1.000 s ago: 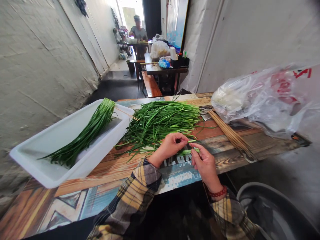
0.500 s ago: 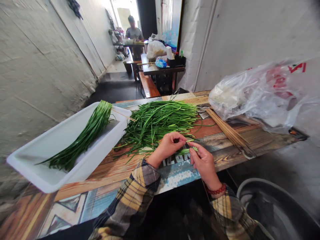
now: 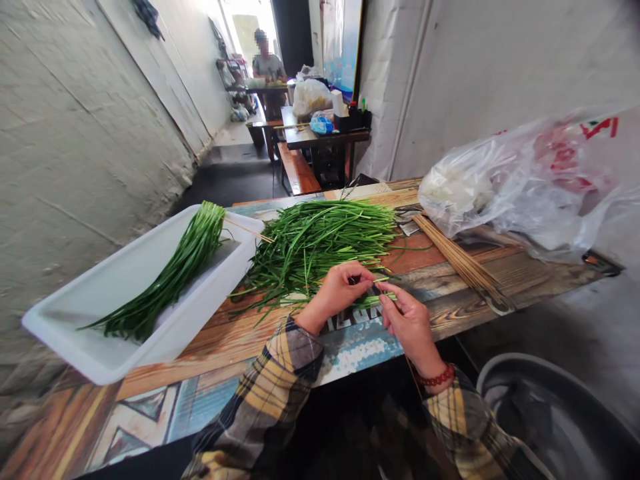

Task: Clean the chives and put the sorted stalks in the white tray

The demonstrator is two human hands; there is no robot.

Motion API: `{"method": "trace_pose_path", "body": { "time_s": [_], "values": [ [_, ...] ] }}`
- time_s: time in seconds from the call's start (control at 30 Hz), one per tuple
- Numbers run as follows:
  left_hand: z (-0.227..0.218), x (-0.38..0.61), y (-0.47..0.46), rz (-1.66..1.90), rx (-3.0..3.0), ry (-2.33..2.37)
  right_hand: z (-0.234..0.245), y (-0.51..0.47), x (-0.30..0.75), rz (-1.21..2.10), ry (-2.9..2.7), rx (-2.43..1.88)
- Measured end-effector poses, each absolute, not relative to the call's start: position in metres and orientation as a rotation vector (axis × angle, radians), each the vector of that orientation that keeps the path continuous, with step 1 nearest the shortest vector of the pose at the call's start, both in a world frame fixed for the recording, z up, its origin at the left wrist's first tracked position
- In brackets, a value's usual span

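My left hand (image 3: 340,290) and my right hand (image 3: 407,320) are together at the table's front edge, both pinched on a few green chive stalks (image 3: 384,298) whose cut ends poke out to the right. Just behind them lies a loose heap of chives (image 3: 320,240) on the painted wooden table (image 3: 225,333). At the left a white plastic tray (image 3: 110,287) holds a tidy bundle of chives (image 3: 170,273), with a thin bamboo skewer (image 3: 247,228) resting across its rim.
A bundle of bamboo skewers (image 3: 460,263) lies right of the heap, beside a large plastic bag (image 3: 525,180). A dark metal basin (image 3: 560,420) sits low at the right. Far down the room are more tables and a seated person (image 3: 265,60).
Both hands have stayed at the same spot, the fingers shifting slightly on the stalks. The camera has tipped a little.
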State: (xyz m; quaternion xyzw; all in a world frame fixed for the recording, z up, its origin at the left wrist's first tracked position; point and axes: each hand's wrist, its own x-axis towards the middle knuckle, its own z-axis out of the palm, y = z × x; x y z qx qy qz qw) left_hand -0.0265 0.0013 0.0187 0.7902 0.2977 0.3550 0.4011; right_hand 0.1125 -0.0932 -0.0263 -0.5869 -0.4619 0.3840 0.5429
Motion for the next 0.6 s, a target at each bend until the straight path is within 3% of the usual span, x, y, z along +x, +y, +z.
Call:
{"method": "trace_pose_path", "body": {
  "time_s": [0.6],
  "values": [
    [0.0157, -0.0234, -0.0002, 0.950, 2.044, 0.790, -0.0262, -0.0923, 0.1125, 0.899, -1.096, -1.381]
  ]
}}
